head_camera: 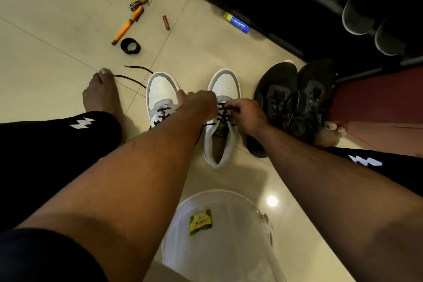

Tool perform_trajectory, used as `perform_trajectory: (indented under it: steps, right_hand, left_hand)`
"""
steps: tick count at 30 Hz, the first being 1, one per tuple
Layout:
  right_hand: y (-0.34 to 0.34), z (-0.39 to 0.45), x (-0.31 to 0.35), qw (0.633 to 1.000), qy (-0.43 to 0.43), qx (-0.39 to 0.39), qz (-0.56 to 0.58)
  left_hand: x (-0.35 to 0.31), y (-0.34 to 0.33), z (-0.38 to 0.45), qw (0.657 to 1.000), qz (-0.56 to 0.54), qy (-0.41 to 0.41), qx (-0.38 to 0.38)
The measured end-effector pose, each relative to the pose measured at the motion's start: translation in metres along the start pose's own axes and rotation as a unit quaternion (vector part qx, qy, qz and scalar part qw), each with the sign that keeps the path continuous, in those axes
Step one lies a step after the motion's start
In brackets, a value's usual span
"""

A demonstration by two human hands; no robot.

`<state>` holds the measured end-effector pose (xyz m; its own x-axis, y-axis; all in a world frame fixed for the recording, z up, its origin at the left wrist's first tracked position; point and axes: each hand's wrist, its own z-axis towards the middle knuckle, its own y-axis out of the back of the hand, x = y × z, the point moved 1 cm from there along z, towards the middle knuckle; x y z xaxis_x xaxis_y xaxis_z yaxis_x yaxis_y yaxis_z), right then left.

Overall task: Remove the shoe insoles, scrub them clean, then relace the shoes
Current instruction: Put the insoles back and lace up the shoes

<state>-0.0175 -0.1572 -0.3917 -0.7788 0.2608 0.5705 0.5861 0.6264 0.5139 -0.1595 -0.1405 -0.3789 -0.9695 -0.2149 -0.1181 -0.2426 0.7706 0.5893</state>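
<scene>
Two white sneakers stand side by side on the tiled floor, toes pointing away from me. The right white sneaker (pixel 223 89) carries a black lace (pixel 221 114) across its eyelets. My left hand (pixel 201 103) rests over the left side of this lacing, its fingertips hidden. My right hand (pixel 248 111) pinches the black lace at the shoe's right side. The left white sneaker (pixel 160 91) has a few black lace crossings, and its loose lace ends (pixel 130 79) trail left across the floor.
A pair of black sneakers (pixel 295 98) stands right of the white pair. A white plastic basin (pixel 229 236) sits near me. An orange brush (pixel 127 26), a black band (pixel 130 46), a blue bottle (pixel 238 23) and a dark shoe rack (pixel 320 7) lie beyond. My bare left foot (pixel 100 91) rests at left.
</scene>
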Motion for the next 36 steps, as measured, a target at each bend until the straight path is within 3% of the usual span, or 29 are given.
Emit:
perform_trajectory:
  steps: [4, 7, 10, 15, 21, 26, 30, 36]
  right_hand:
    - [-0.007, 0.013, -0.009, 1.000, 0.013, 0.012, 0.007]
    - [0.000, 0.020, -0.011, 0.999, 0.015, 0.039, 0.028]
    - [0.006, 0.029, -0.007, 0.995, -0.036, 0.065, 0.069]
    - [0.007, 0.036, 0.001, 0.993, -0.050, 0.107, 0.018]
    - [-0.002, 0.026, -0.001, 0.995, 0.018, 0.008, -0.100]
    - [0.002, 0.030, 0.008, 0.989, 0.013, 0.047, -0.141]
    - [-0.003, 0.022, 0.012, 0.967, 0.095, 0.029, -0.234]
    - [-0.020, 0.003, -0.008, 0.979, 0.134, -0.040, -0.149]
  left_hand:
    - [-0.002, -0.016, 0.022, 0.970, -0.235, -0.041, -0.042]
    - [0.005, -0.027, 0.020, 0.943, -0.326, -0.052, -0.050]
    - [0.011, -0.027, 0.011, 0.912, -0.403, -0.061, -0.042]
    - [0.008, -0.032, 0.005, 0.913, -0.397, -0.076, -0.049]
    - [0.004, -0.043, 0.005, 0.912, -0.399, -0.042, -0.090]
    - [0.010, -0.049, 0.003, 0.901, -0.420, -0.032, -0.105]
    - [0.013, -0.047, 0.001, 0.907, -0.406, -0.048, -0.095]
    - [0.016, -0.052, 0.004, 0.920, -0.373, -0.074, -0.092]
